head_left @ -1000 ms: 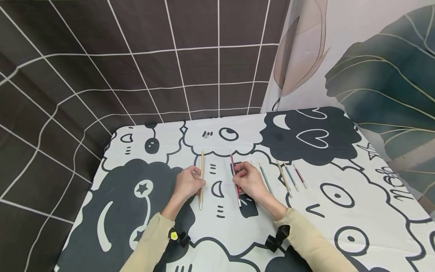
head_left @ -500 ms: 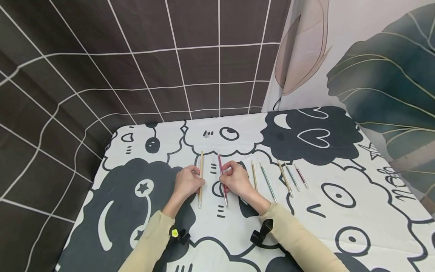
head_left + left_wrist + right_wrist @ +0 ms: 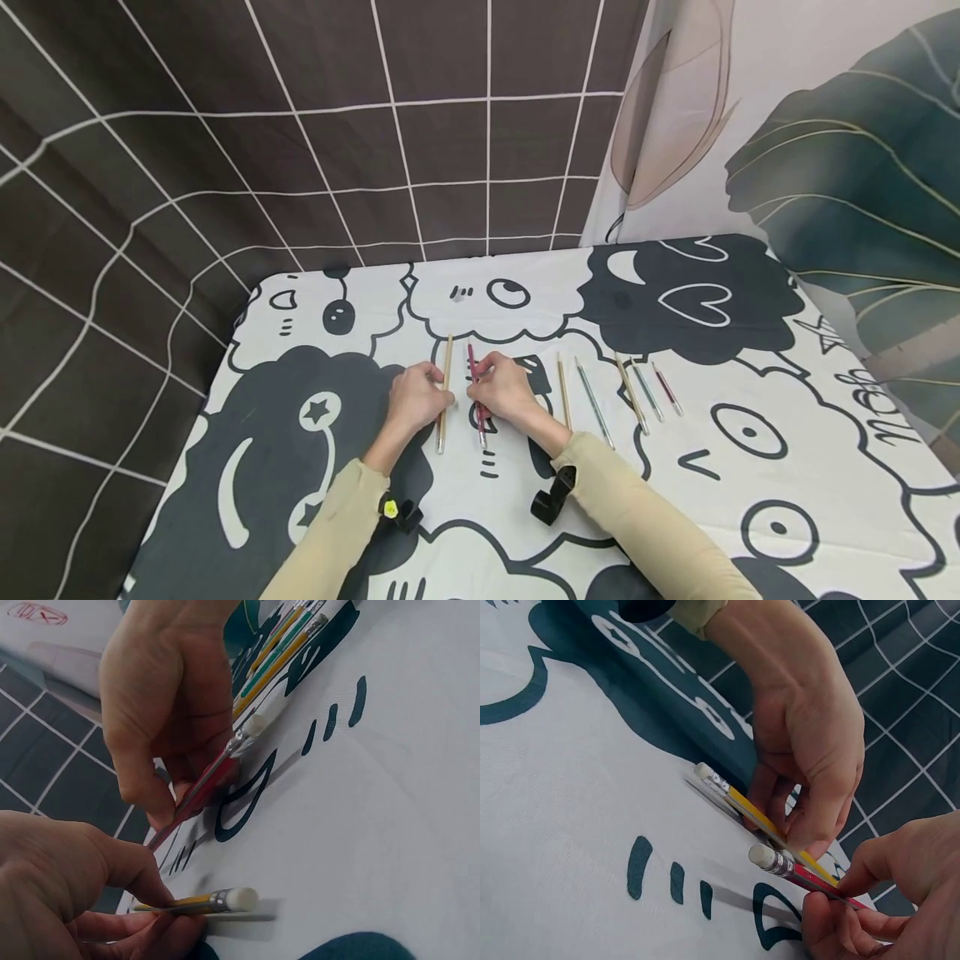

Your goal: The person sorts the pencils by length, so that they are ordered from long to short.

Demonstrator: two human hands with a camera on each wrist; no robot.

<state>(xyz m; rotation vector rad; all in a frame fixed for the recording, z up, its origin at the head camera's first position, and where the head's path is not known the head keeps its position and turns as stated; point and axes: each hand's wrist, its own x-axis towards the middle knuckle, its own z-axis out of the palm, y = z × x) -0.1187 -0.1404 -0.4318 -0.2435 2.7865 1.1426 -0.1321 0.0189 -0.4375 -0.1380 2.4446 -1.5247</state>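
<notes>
My left hand pinches a yellow pencil with a white eraser, its tip pointing away from me. Just right of it, my right hand pinches a red pencil between thumb and fingers, nearly parallel to the yellow one. In the left wrist view the red pencil slants above the cloth, its eraser end raised. The right wrist view shows both eraser ends close together, the yellow pencil beyond the red pencil. My fingers hide the middle of each pencil.
Right of my hands several pencils lie on the patterned cloth: a yellow pencil, a green pencil, another yellow pencil, another green pencil and a short red pencil. A dark grid curtain hangs behind.
My right hand has carried the red pencil leftward, close to the yellow one. The left hand has stayed nearly in place with its pencil. A yellow pencil at the right is now uncovered.
</notes>
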